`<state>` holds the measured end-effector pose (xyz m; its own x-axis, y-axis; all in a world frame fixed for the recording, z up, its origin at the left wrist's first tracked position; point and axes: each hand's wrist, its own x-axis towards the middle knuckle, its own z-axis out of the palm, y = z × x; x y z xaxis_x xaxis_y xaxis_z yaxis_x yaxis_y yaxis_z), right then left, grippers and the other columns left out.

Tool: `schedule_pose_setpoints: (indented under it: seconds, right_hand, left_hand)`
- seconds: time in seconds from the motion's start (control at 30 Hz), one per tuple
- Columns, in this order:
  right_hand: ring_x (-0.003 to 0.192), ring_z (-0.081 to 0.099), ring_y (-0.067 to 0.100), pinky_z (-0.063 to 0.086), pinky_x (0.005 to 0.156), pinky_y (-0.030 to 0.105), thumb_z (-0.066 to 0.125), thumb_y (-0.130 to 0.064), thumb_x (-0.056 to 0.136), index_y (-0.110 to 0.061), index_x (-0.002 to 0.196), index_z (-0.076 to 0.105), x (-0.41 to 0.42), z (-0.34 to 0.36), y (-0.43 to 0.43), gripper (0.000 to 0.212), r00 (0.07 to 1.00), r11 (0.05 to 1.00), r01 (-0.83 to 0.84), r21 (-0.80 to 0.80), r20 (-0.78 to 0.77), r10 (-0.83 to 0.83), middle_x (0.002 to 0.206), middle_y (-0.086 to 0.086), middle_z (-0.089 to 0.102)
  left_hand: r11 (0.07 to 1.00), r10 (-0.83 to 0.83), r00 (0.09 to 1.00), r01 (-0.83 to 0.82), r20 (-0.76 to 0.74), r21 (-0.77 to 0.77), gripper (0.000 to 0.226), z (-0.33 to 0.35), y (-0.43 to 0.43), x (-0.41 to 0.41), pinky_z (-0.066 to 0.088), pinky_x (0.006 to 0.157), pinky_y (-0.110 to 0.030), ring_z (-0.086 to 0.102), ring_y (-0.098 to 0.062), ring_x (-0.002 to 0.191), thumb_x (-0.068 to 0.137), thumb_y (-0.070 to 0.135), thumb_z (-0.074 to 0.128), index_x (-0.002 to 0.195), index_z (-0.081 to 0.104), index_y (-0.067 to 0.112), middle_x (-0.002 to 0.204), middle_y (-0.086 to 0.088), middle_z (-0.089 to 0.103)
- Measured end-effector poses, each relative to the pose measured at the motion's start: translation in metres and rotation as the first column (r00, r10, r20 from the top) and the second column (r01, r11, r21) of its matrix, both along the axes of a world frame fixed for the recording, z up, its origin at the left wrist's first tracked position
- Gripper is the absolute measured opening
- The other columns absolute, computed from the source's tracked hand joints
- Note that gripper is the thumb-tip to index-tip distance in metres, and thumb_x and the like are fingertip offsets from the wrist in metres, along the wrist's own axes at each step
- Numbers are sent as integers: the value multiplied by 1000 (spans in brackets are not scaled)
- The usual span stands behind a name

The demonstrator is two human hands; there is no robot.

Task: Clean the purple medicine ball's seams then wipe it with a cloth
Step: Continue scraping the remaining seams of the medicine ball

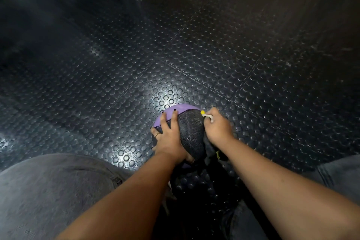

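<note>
Right hand [218, 126] first: found curled round a small white-handled tool [208, 117], yellow tip set against the far-right edge of the purple medicine ball [181, 110], about at the join of black panel and purple. Found left hand [169, 139] spread over the ball's left side, fingers near straight, pressing rather than gripping; ring [157, 134] on one finger. Logged ball resting on studded rubber floor [175, 48], near centre, between knees in grey jeans [48, 191]. Judged seam-cleaning as the step in hand, wiping not yet begun. Noted dark fabric [212, 151] bunched just right of the ball, under the right wrist; possibly the cloth, could not tell. Could not settle on brush or pick for the tool. Judged next move to call for running the tip along the seam while turning the ball under the left palm to bring fresh seam up, and steadying it against rolling on the studs.
</note>
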<state>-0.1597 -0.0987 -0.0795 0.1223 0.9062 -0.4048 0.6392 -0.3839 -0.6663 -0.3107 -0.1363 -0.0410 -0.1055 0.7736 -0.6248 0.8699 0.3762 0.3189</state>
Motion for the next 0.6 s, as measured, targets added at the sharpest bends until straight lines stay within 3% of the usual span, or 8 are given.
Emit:
schedule_pose_setpoints:
  seconds: [0.17, 0.33, 0.47, 0.6]
  right_hand:
    - [83, 61, 35, 48, 66, 37, 47, -28, 94, -19, 107, 48, -16, 25, -16, 15, 968, 963, -244, 116, 92, 234, 91, 12, 66]
    - [89, 63, 36, 46, 65, 37, 44, -34, 94, -23, 107, 46, -28, 34, -24, 17, 896, 890, -429, 154, 201, 397, 102, 6, 68]
    - [86, 62, 37, 37, 61, 36, 42, -30, 96, -18, 108, 45, -25, 31, -20, 17, 908, 915, -363, 174, 286, 306, 99, 8, 66]
    - [73, 53, 31, 35, 59, 33, 40, -27, 98, -18, 103, 44, -2, 16, 1, 10, 955, 982, -182, 52, 248, 163, 83, 9, 59]
  left_hand:
    - [1000, 18, 1000, -18, 7, -1, 162, 2, 3, 0, 34, 108, -65, -15, -51, 147, 44, 27, 99, 152, -20, 42, 158, 10, -30]
    - [1000, 9, 1000, -10, -8, -5, 161, 0, 2, -4, 34, 107, -64, -14, -51, 147, 46, 25, 98, 151, -22, 44, 159, 9, -30]
    - [1000, -3, 1000, 3, -9, 9, 162, -1, -2, -1, 35, 107, -66, -14, -50, 147, 45, 28, 99, 149, -23, 46, 157, 11, -31]
    - [999, -40, 999, 41, -29, 23, 162, -1, -4, 2, 37, 105, -69, -12, -51, 147, 44, 29, 100, 149, -23, 46, 155, 15, -30]
